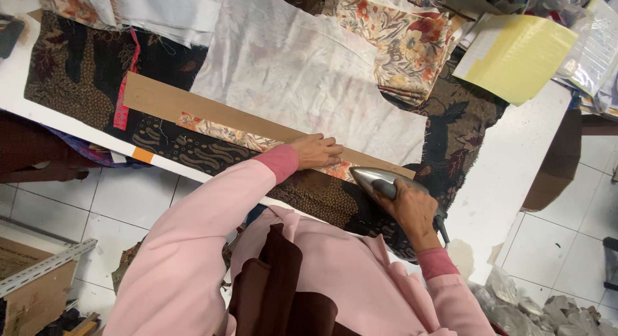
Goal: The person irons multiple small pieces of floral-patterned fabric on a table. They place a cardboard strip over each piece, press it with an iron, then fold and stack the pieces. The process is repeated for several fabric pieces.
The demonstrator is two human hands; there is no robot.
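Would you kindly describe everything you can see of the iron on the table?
The iron looks like shiny silver metal, with a pointed nose aimed toward the left hand. It lies flat on the dark patterned cloth, next to the floral strip and the brown cardboard strip. The right hand is closed over its handle, hiding most of the top; a dark cord trails behind.
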